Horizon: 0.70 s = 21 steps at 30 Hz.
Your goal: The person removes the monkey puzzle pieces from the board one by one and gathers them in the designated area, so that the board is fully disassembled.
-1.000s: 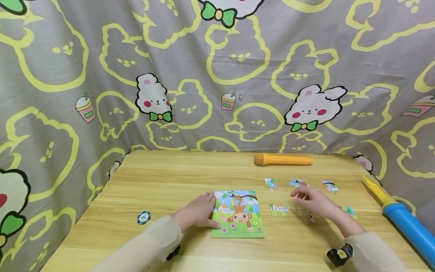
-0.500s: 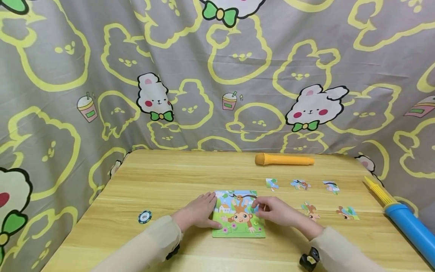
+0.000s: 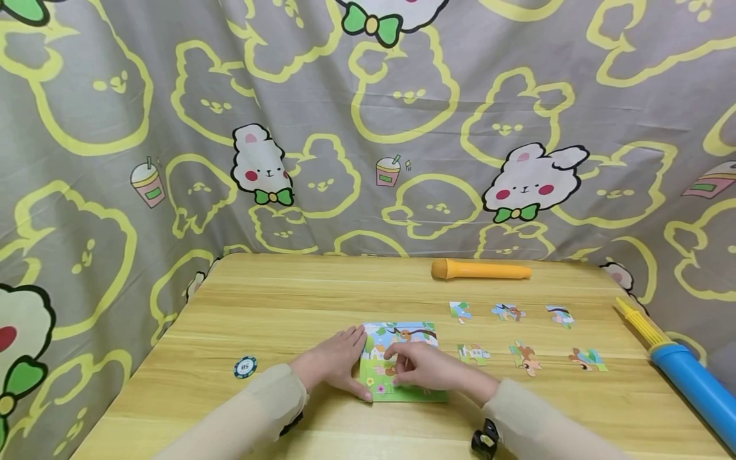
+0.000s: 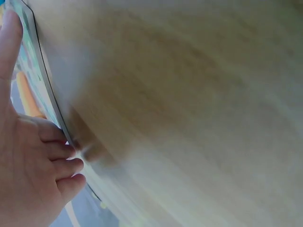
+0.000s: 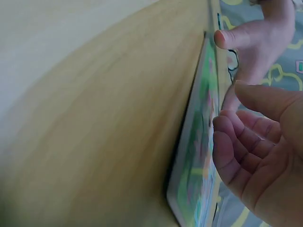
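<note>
My left hand (image 3: 336, 361) rests along the left edge of a square monkey puzzle board (image 3: 402, 397), thumb near its lower left corner. In the left wrist view its fingers (image 4: 66, 168) lie by the board's edge. My right hand (image 3: 428, 367) is over the board, thumb and forefinger apart, fingertips close over its lower left part. The right wrist view shows those bent fingers (image 5: 225, 146) right at the picture, with no piece visible between them. The hand covers much of the printed monkey. A yellow flower and a pink flower show at the board's lower left.
Several loose puzzle pieces lie right of the board in two rows, among them a house piece (image 3: 473, 352) and a monkey piece (image 3: 524, 358). An orange microphone (image 3: 482, 269) lies behind, a blue tube (image 3: 692, 390) at right, a round 50 chip (image 3: 245, 367) at left.
My right hand has moved left from the loose pieces across to the board's lower left. A yellow flower now shows in that corner. My left hand has stayed put.
</note>
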### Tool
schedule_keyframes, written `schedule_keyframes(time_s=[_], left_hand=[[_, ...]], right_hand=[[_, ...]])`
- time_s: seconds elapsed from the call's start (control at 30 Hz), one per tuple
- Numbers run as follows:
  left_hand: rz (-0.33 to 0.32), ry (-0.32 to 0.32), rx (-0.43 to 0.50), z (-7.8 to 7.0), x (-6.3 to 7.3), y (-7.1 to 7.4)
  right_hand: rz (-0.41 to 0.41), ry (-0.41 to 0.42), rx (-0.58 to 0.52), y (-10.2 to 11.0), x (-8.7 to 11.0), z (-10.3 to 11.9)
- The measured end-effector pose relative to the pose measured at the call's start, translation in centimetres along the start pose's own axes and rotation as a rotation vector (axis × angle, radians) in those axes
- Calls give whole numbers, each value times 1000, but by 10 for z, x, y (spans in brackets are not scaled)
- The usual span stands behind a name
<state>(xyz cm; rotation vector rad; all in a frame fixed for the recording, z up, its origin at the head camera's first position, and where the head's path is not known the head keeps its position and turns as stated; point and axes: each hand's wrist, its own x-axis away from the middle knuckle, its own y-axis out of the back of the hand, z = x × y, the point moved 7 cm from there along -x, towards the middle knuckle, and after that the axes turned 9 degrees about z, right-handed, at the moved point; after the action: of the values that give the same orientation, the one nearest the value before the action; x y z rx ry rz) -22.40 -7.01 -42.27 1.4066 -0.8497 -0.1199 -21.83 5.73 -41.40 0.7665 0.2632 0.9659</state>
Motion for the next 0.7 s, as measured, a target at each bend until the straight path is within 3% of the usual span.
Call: schedule_keyframes(time_s=[0.27, 0.7], left_hand=[[9, 6, -20, -1, -1, -1], [11, 17, -13, -2, 1, 1]], right_hand=[[23, -26, 73, -9, -17, 5], [37, -65, 194, -14, -20, 6]])
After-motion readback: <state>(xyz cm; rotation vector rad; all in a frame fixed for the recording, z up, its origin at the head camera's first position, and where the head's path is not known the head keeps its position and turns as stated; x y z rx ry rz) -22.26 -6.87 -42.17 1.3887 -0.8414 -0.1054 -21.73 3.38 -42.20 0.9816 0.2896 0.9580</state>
